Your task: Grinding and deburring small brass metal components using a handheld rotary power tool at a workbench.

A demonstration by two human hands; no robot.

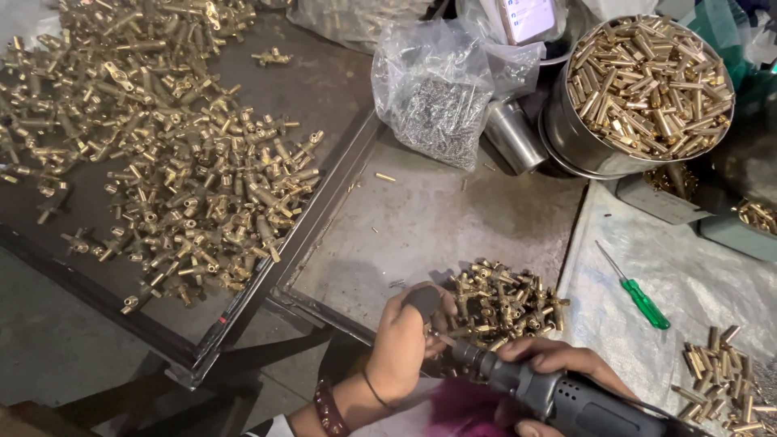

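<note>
My left hand [403,340] is closed around a small brass fitting at the near edge of the bench, a dark finger cover on its thumb. My right hand [558,364] grips a grey power screwdriver [550,392] whose tip points left at the fitting in the left hand. Just beyond both hands lies a small pile of brass fittings [498,301].
A big spread of brass valve parts [170,154] covers a dark metal tray [316,218] at left. At the back stand a steel pot of brass tubes [647,81], a steel cup [514,133] and a clear bag of small springs [437,97]. A green screwdriver [639,295] and brass tubes [720,372] lie at right.
</note>
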